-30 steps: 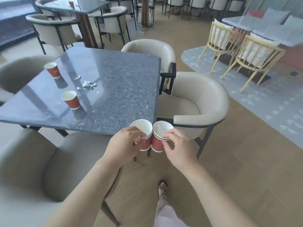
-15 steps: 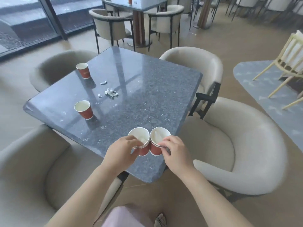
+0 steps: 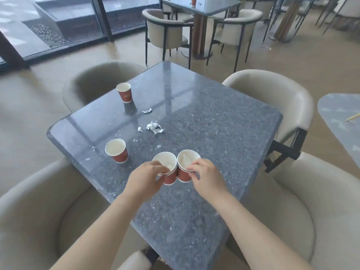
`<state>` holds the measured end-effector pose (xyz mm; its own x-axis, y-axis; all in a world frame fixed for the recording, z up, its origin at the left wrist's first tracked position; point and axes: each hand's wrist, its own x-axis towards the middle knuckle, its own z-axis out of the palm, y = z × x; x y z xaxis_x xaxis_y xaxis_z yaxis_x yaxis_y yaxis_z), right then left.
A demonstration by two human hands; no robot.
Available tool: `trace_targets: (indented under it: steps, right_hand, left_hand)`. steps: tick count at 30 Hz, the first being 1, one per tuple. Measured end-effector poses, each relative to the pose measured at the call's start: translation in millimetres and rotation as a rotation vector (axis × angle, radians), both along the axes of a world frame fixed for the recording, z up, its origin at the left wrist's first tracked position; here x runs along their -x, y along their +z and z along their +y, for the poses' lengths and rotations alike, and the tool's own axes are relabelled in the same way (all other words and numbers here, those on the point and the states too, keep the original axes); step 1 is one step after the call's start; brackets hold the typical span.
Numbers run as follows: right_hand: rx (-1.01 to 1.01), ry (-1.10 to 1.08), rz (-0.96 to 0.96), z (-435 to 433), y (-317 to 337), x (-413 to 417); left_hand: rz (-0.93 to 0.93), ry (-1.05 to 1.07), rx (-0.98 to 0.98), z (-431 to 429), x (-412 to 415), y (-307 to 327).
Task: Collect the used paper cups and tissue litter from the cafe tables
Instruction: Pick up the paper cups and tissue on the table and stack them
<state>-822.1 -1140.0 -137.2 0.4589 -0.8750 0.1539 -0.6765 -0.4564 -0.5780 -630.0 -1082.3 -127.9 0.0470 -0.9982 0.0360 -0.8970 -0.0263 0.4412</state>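
Now, the step: gathering, with two loads already in hand over the dark grey speckled stone counter [image 3: 214,123].
Left hand [image 3: 145,178]: fingers curled round a nested stack of red paper cups [image 3: 167,169].
Right hand [image 3: 206,177]: pinching the rim of a second red paper cup stack [image 3: 186,166], which touches the first.
Still to collect: a near loose red paper cup [image 3: 116,151], a far red paper cup [image 3: 124,92], and crumpled white tissue scraps [image 3: 154,127] between them.
Next move: probably merge the stacks to free a hand, then reach left for the near cup.
Change: half a second ago both stacks were at the counter's near corner; now they are further in, closer to the near cup.
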Motion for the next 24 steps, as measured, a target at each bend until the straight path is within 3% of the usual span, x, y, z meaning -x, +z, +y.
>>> trace_targets:
  steps: [8, 19, 24]
  right_hand:
    - [-0.084, 0.032, 0.109, -73.1, -19.6, -43.5]
    - [-0.016, 0.161, 0.247, -144.8, -42.8, -75.2]
    - [-0.025, 0.206, 0.171, -168.6, -42.0, -84.0]
  left_hand:
    - [-0.023, 0.039, -0.086, -70.5, -34.3, -23.3]
    - [-0.283, 0.088, -0.232, -127.7, -57.6, -49.2]
    - [-0.142, 0.094, -0.142, -145.9, -64.9, -45.4]
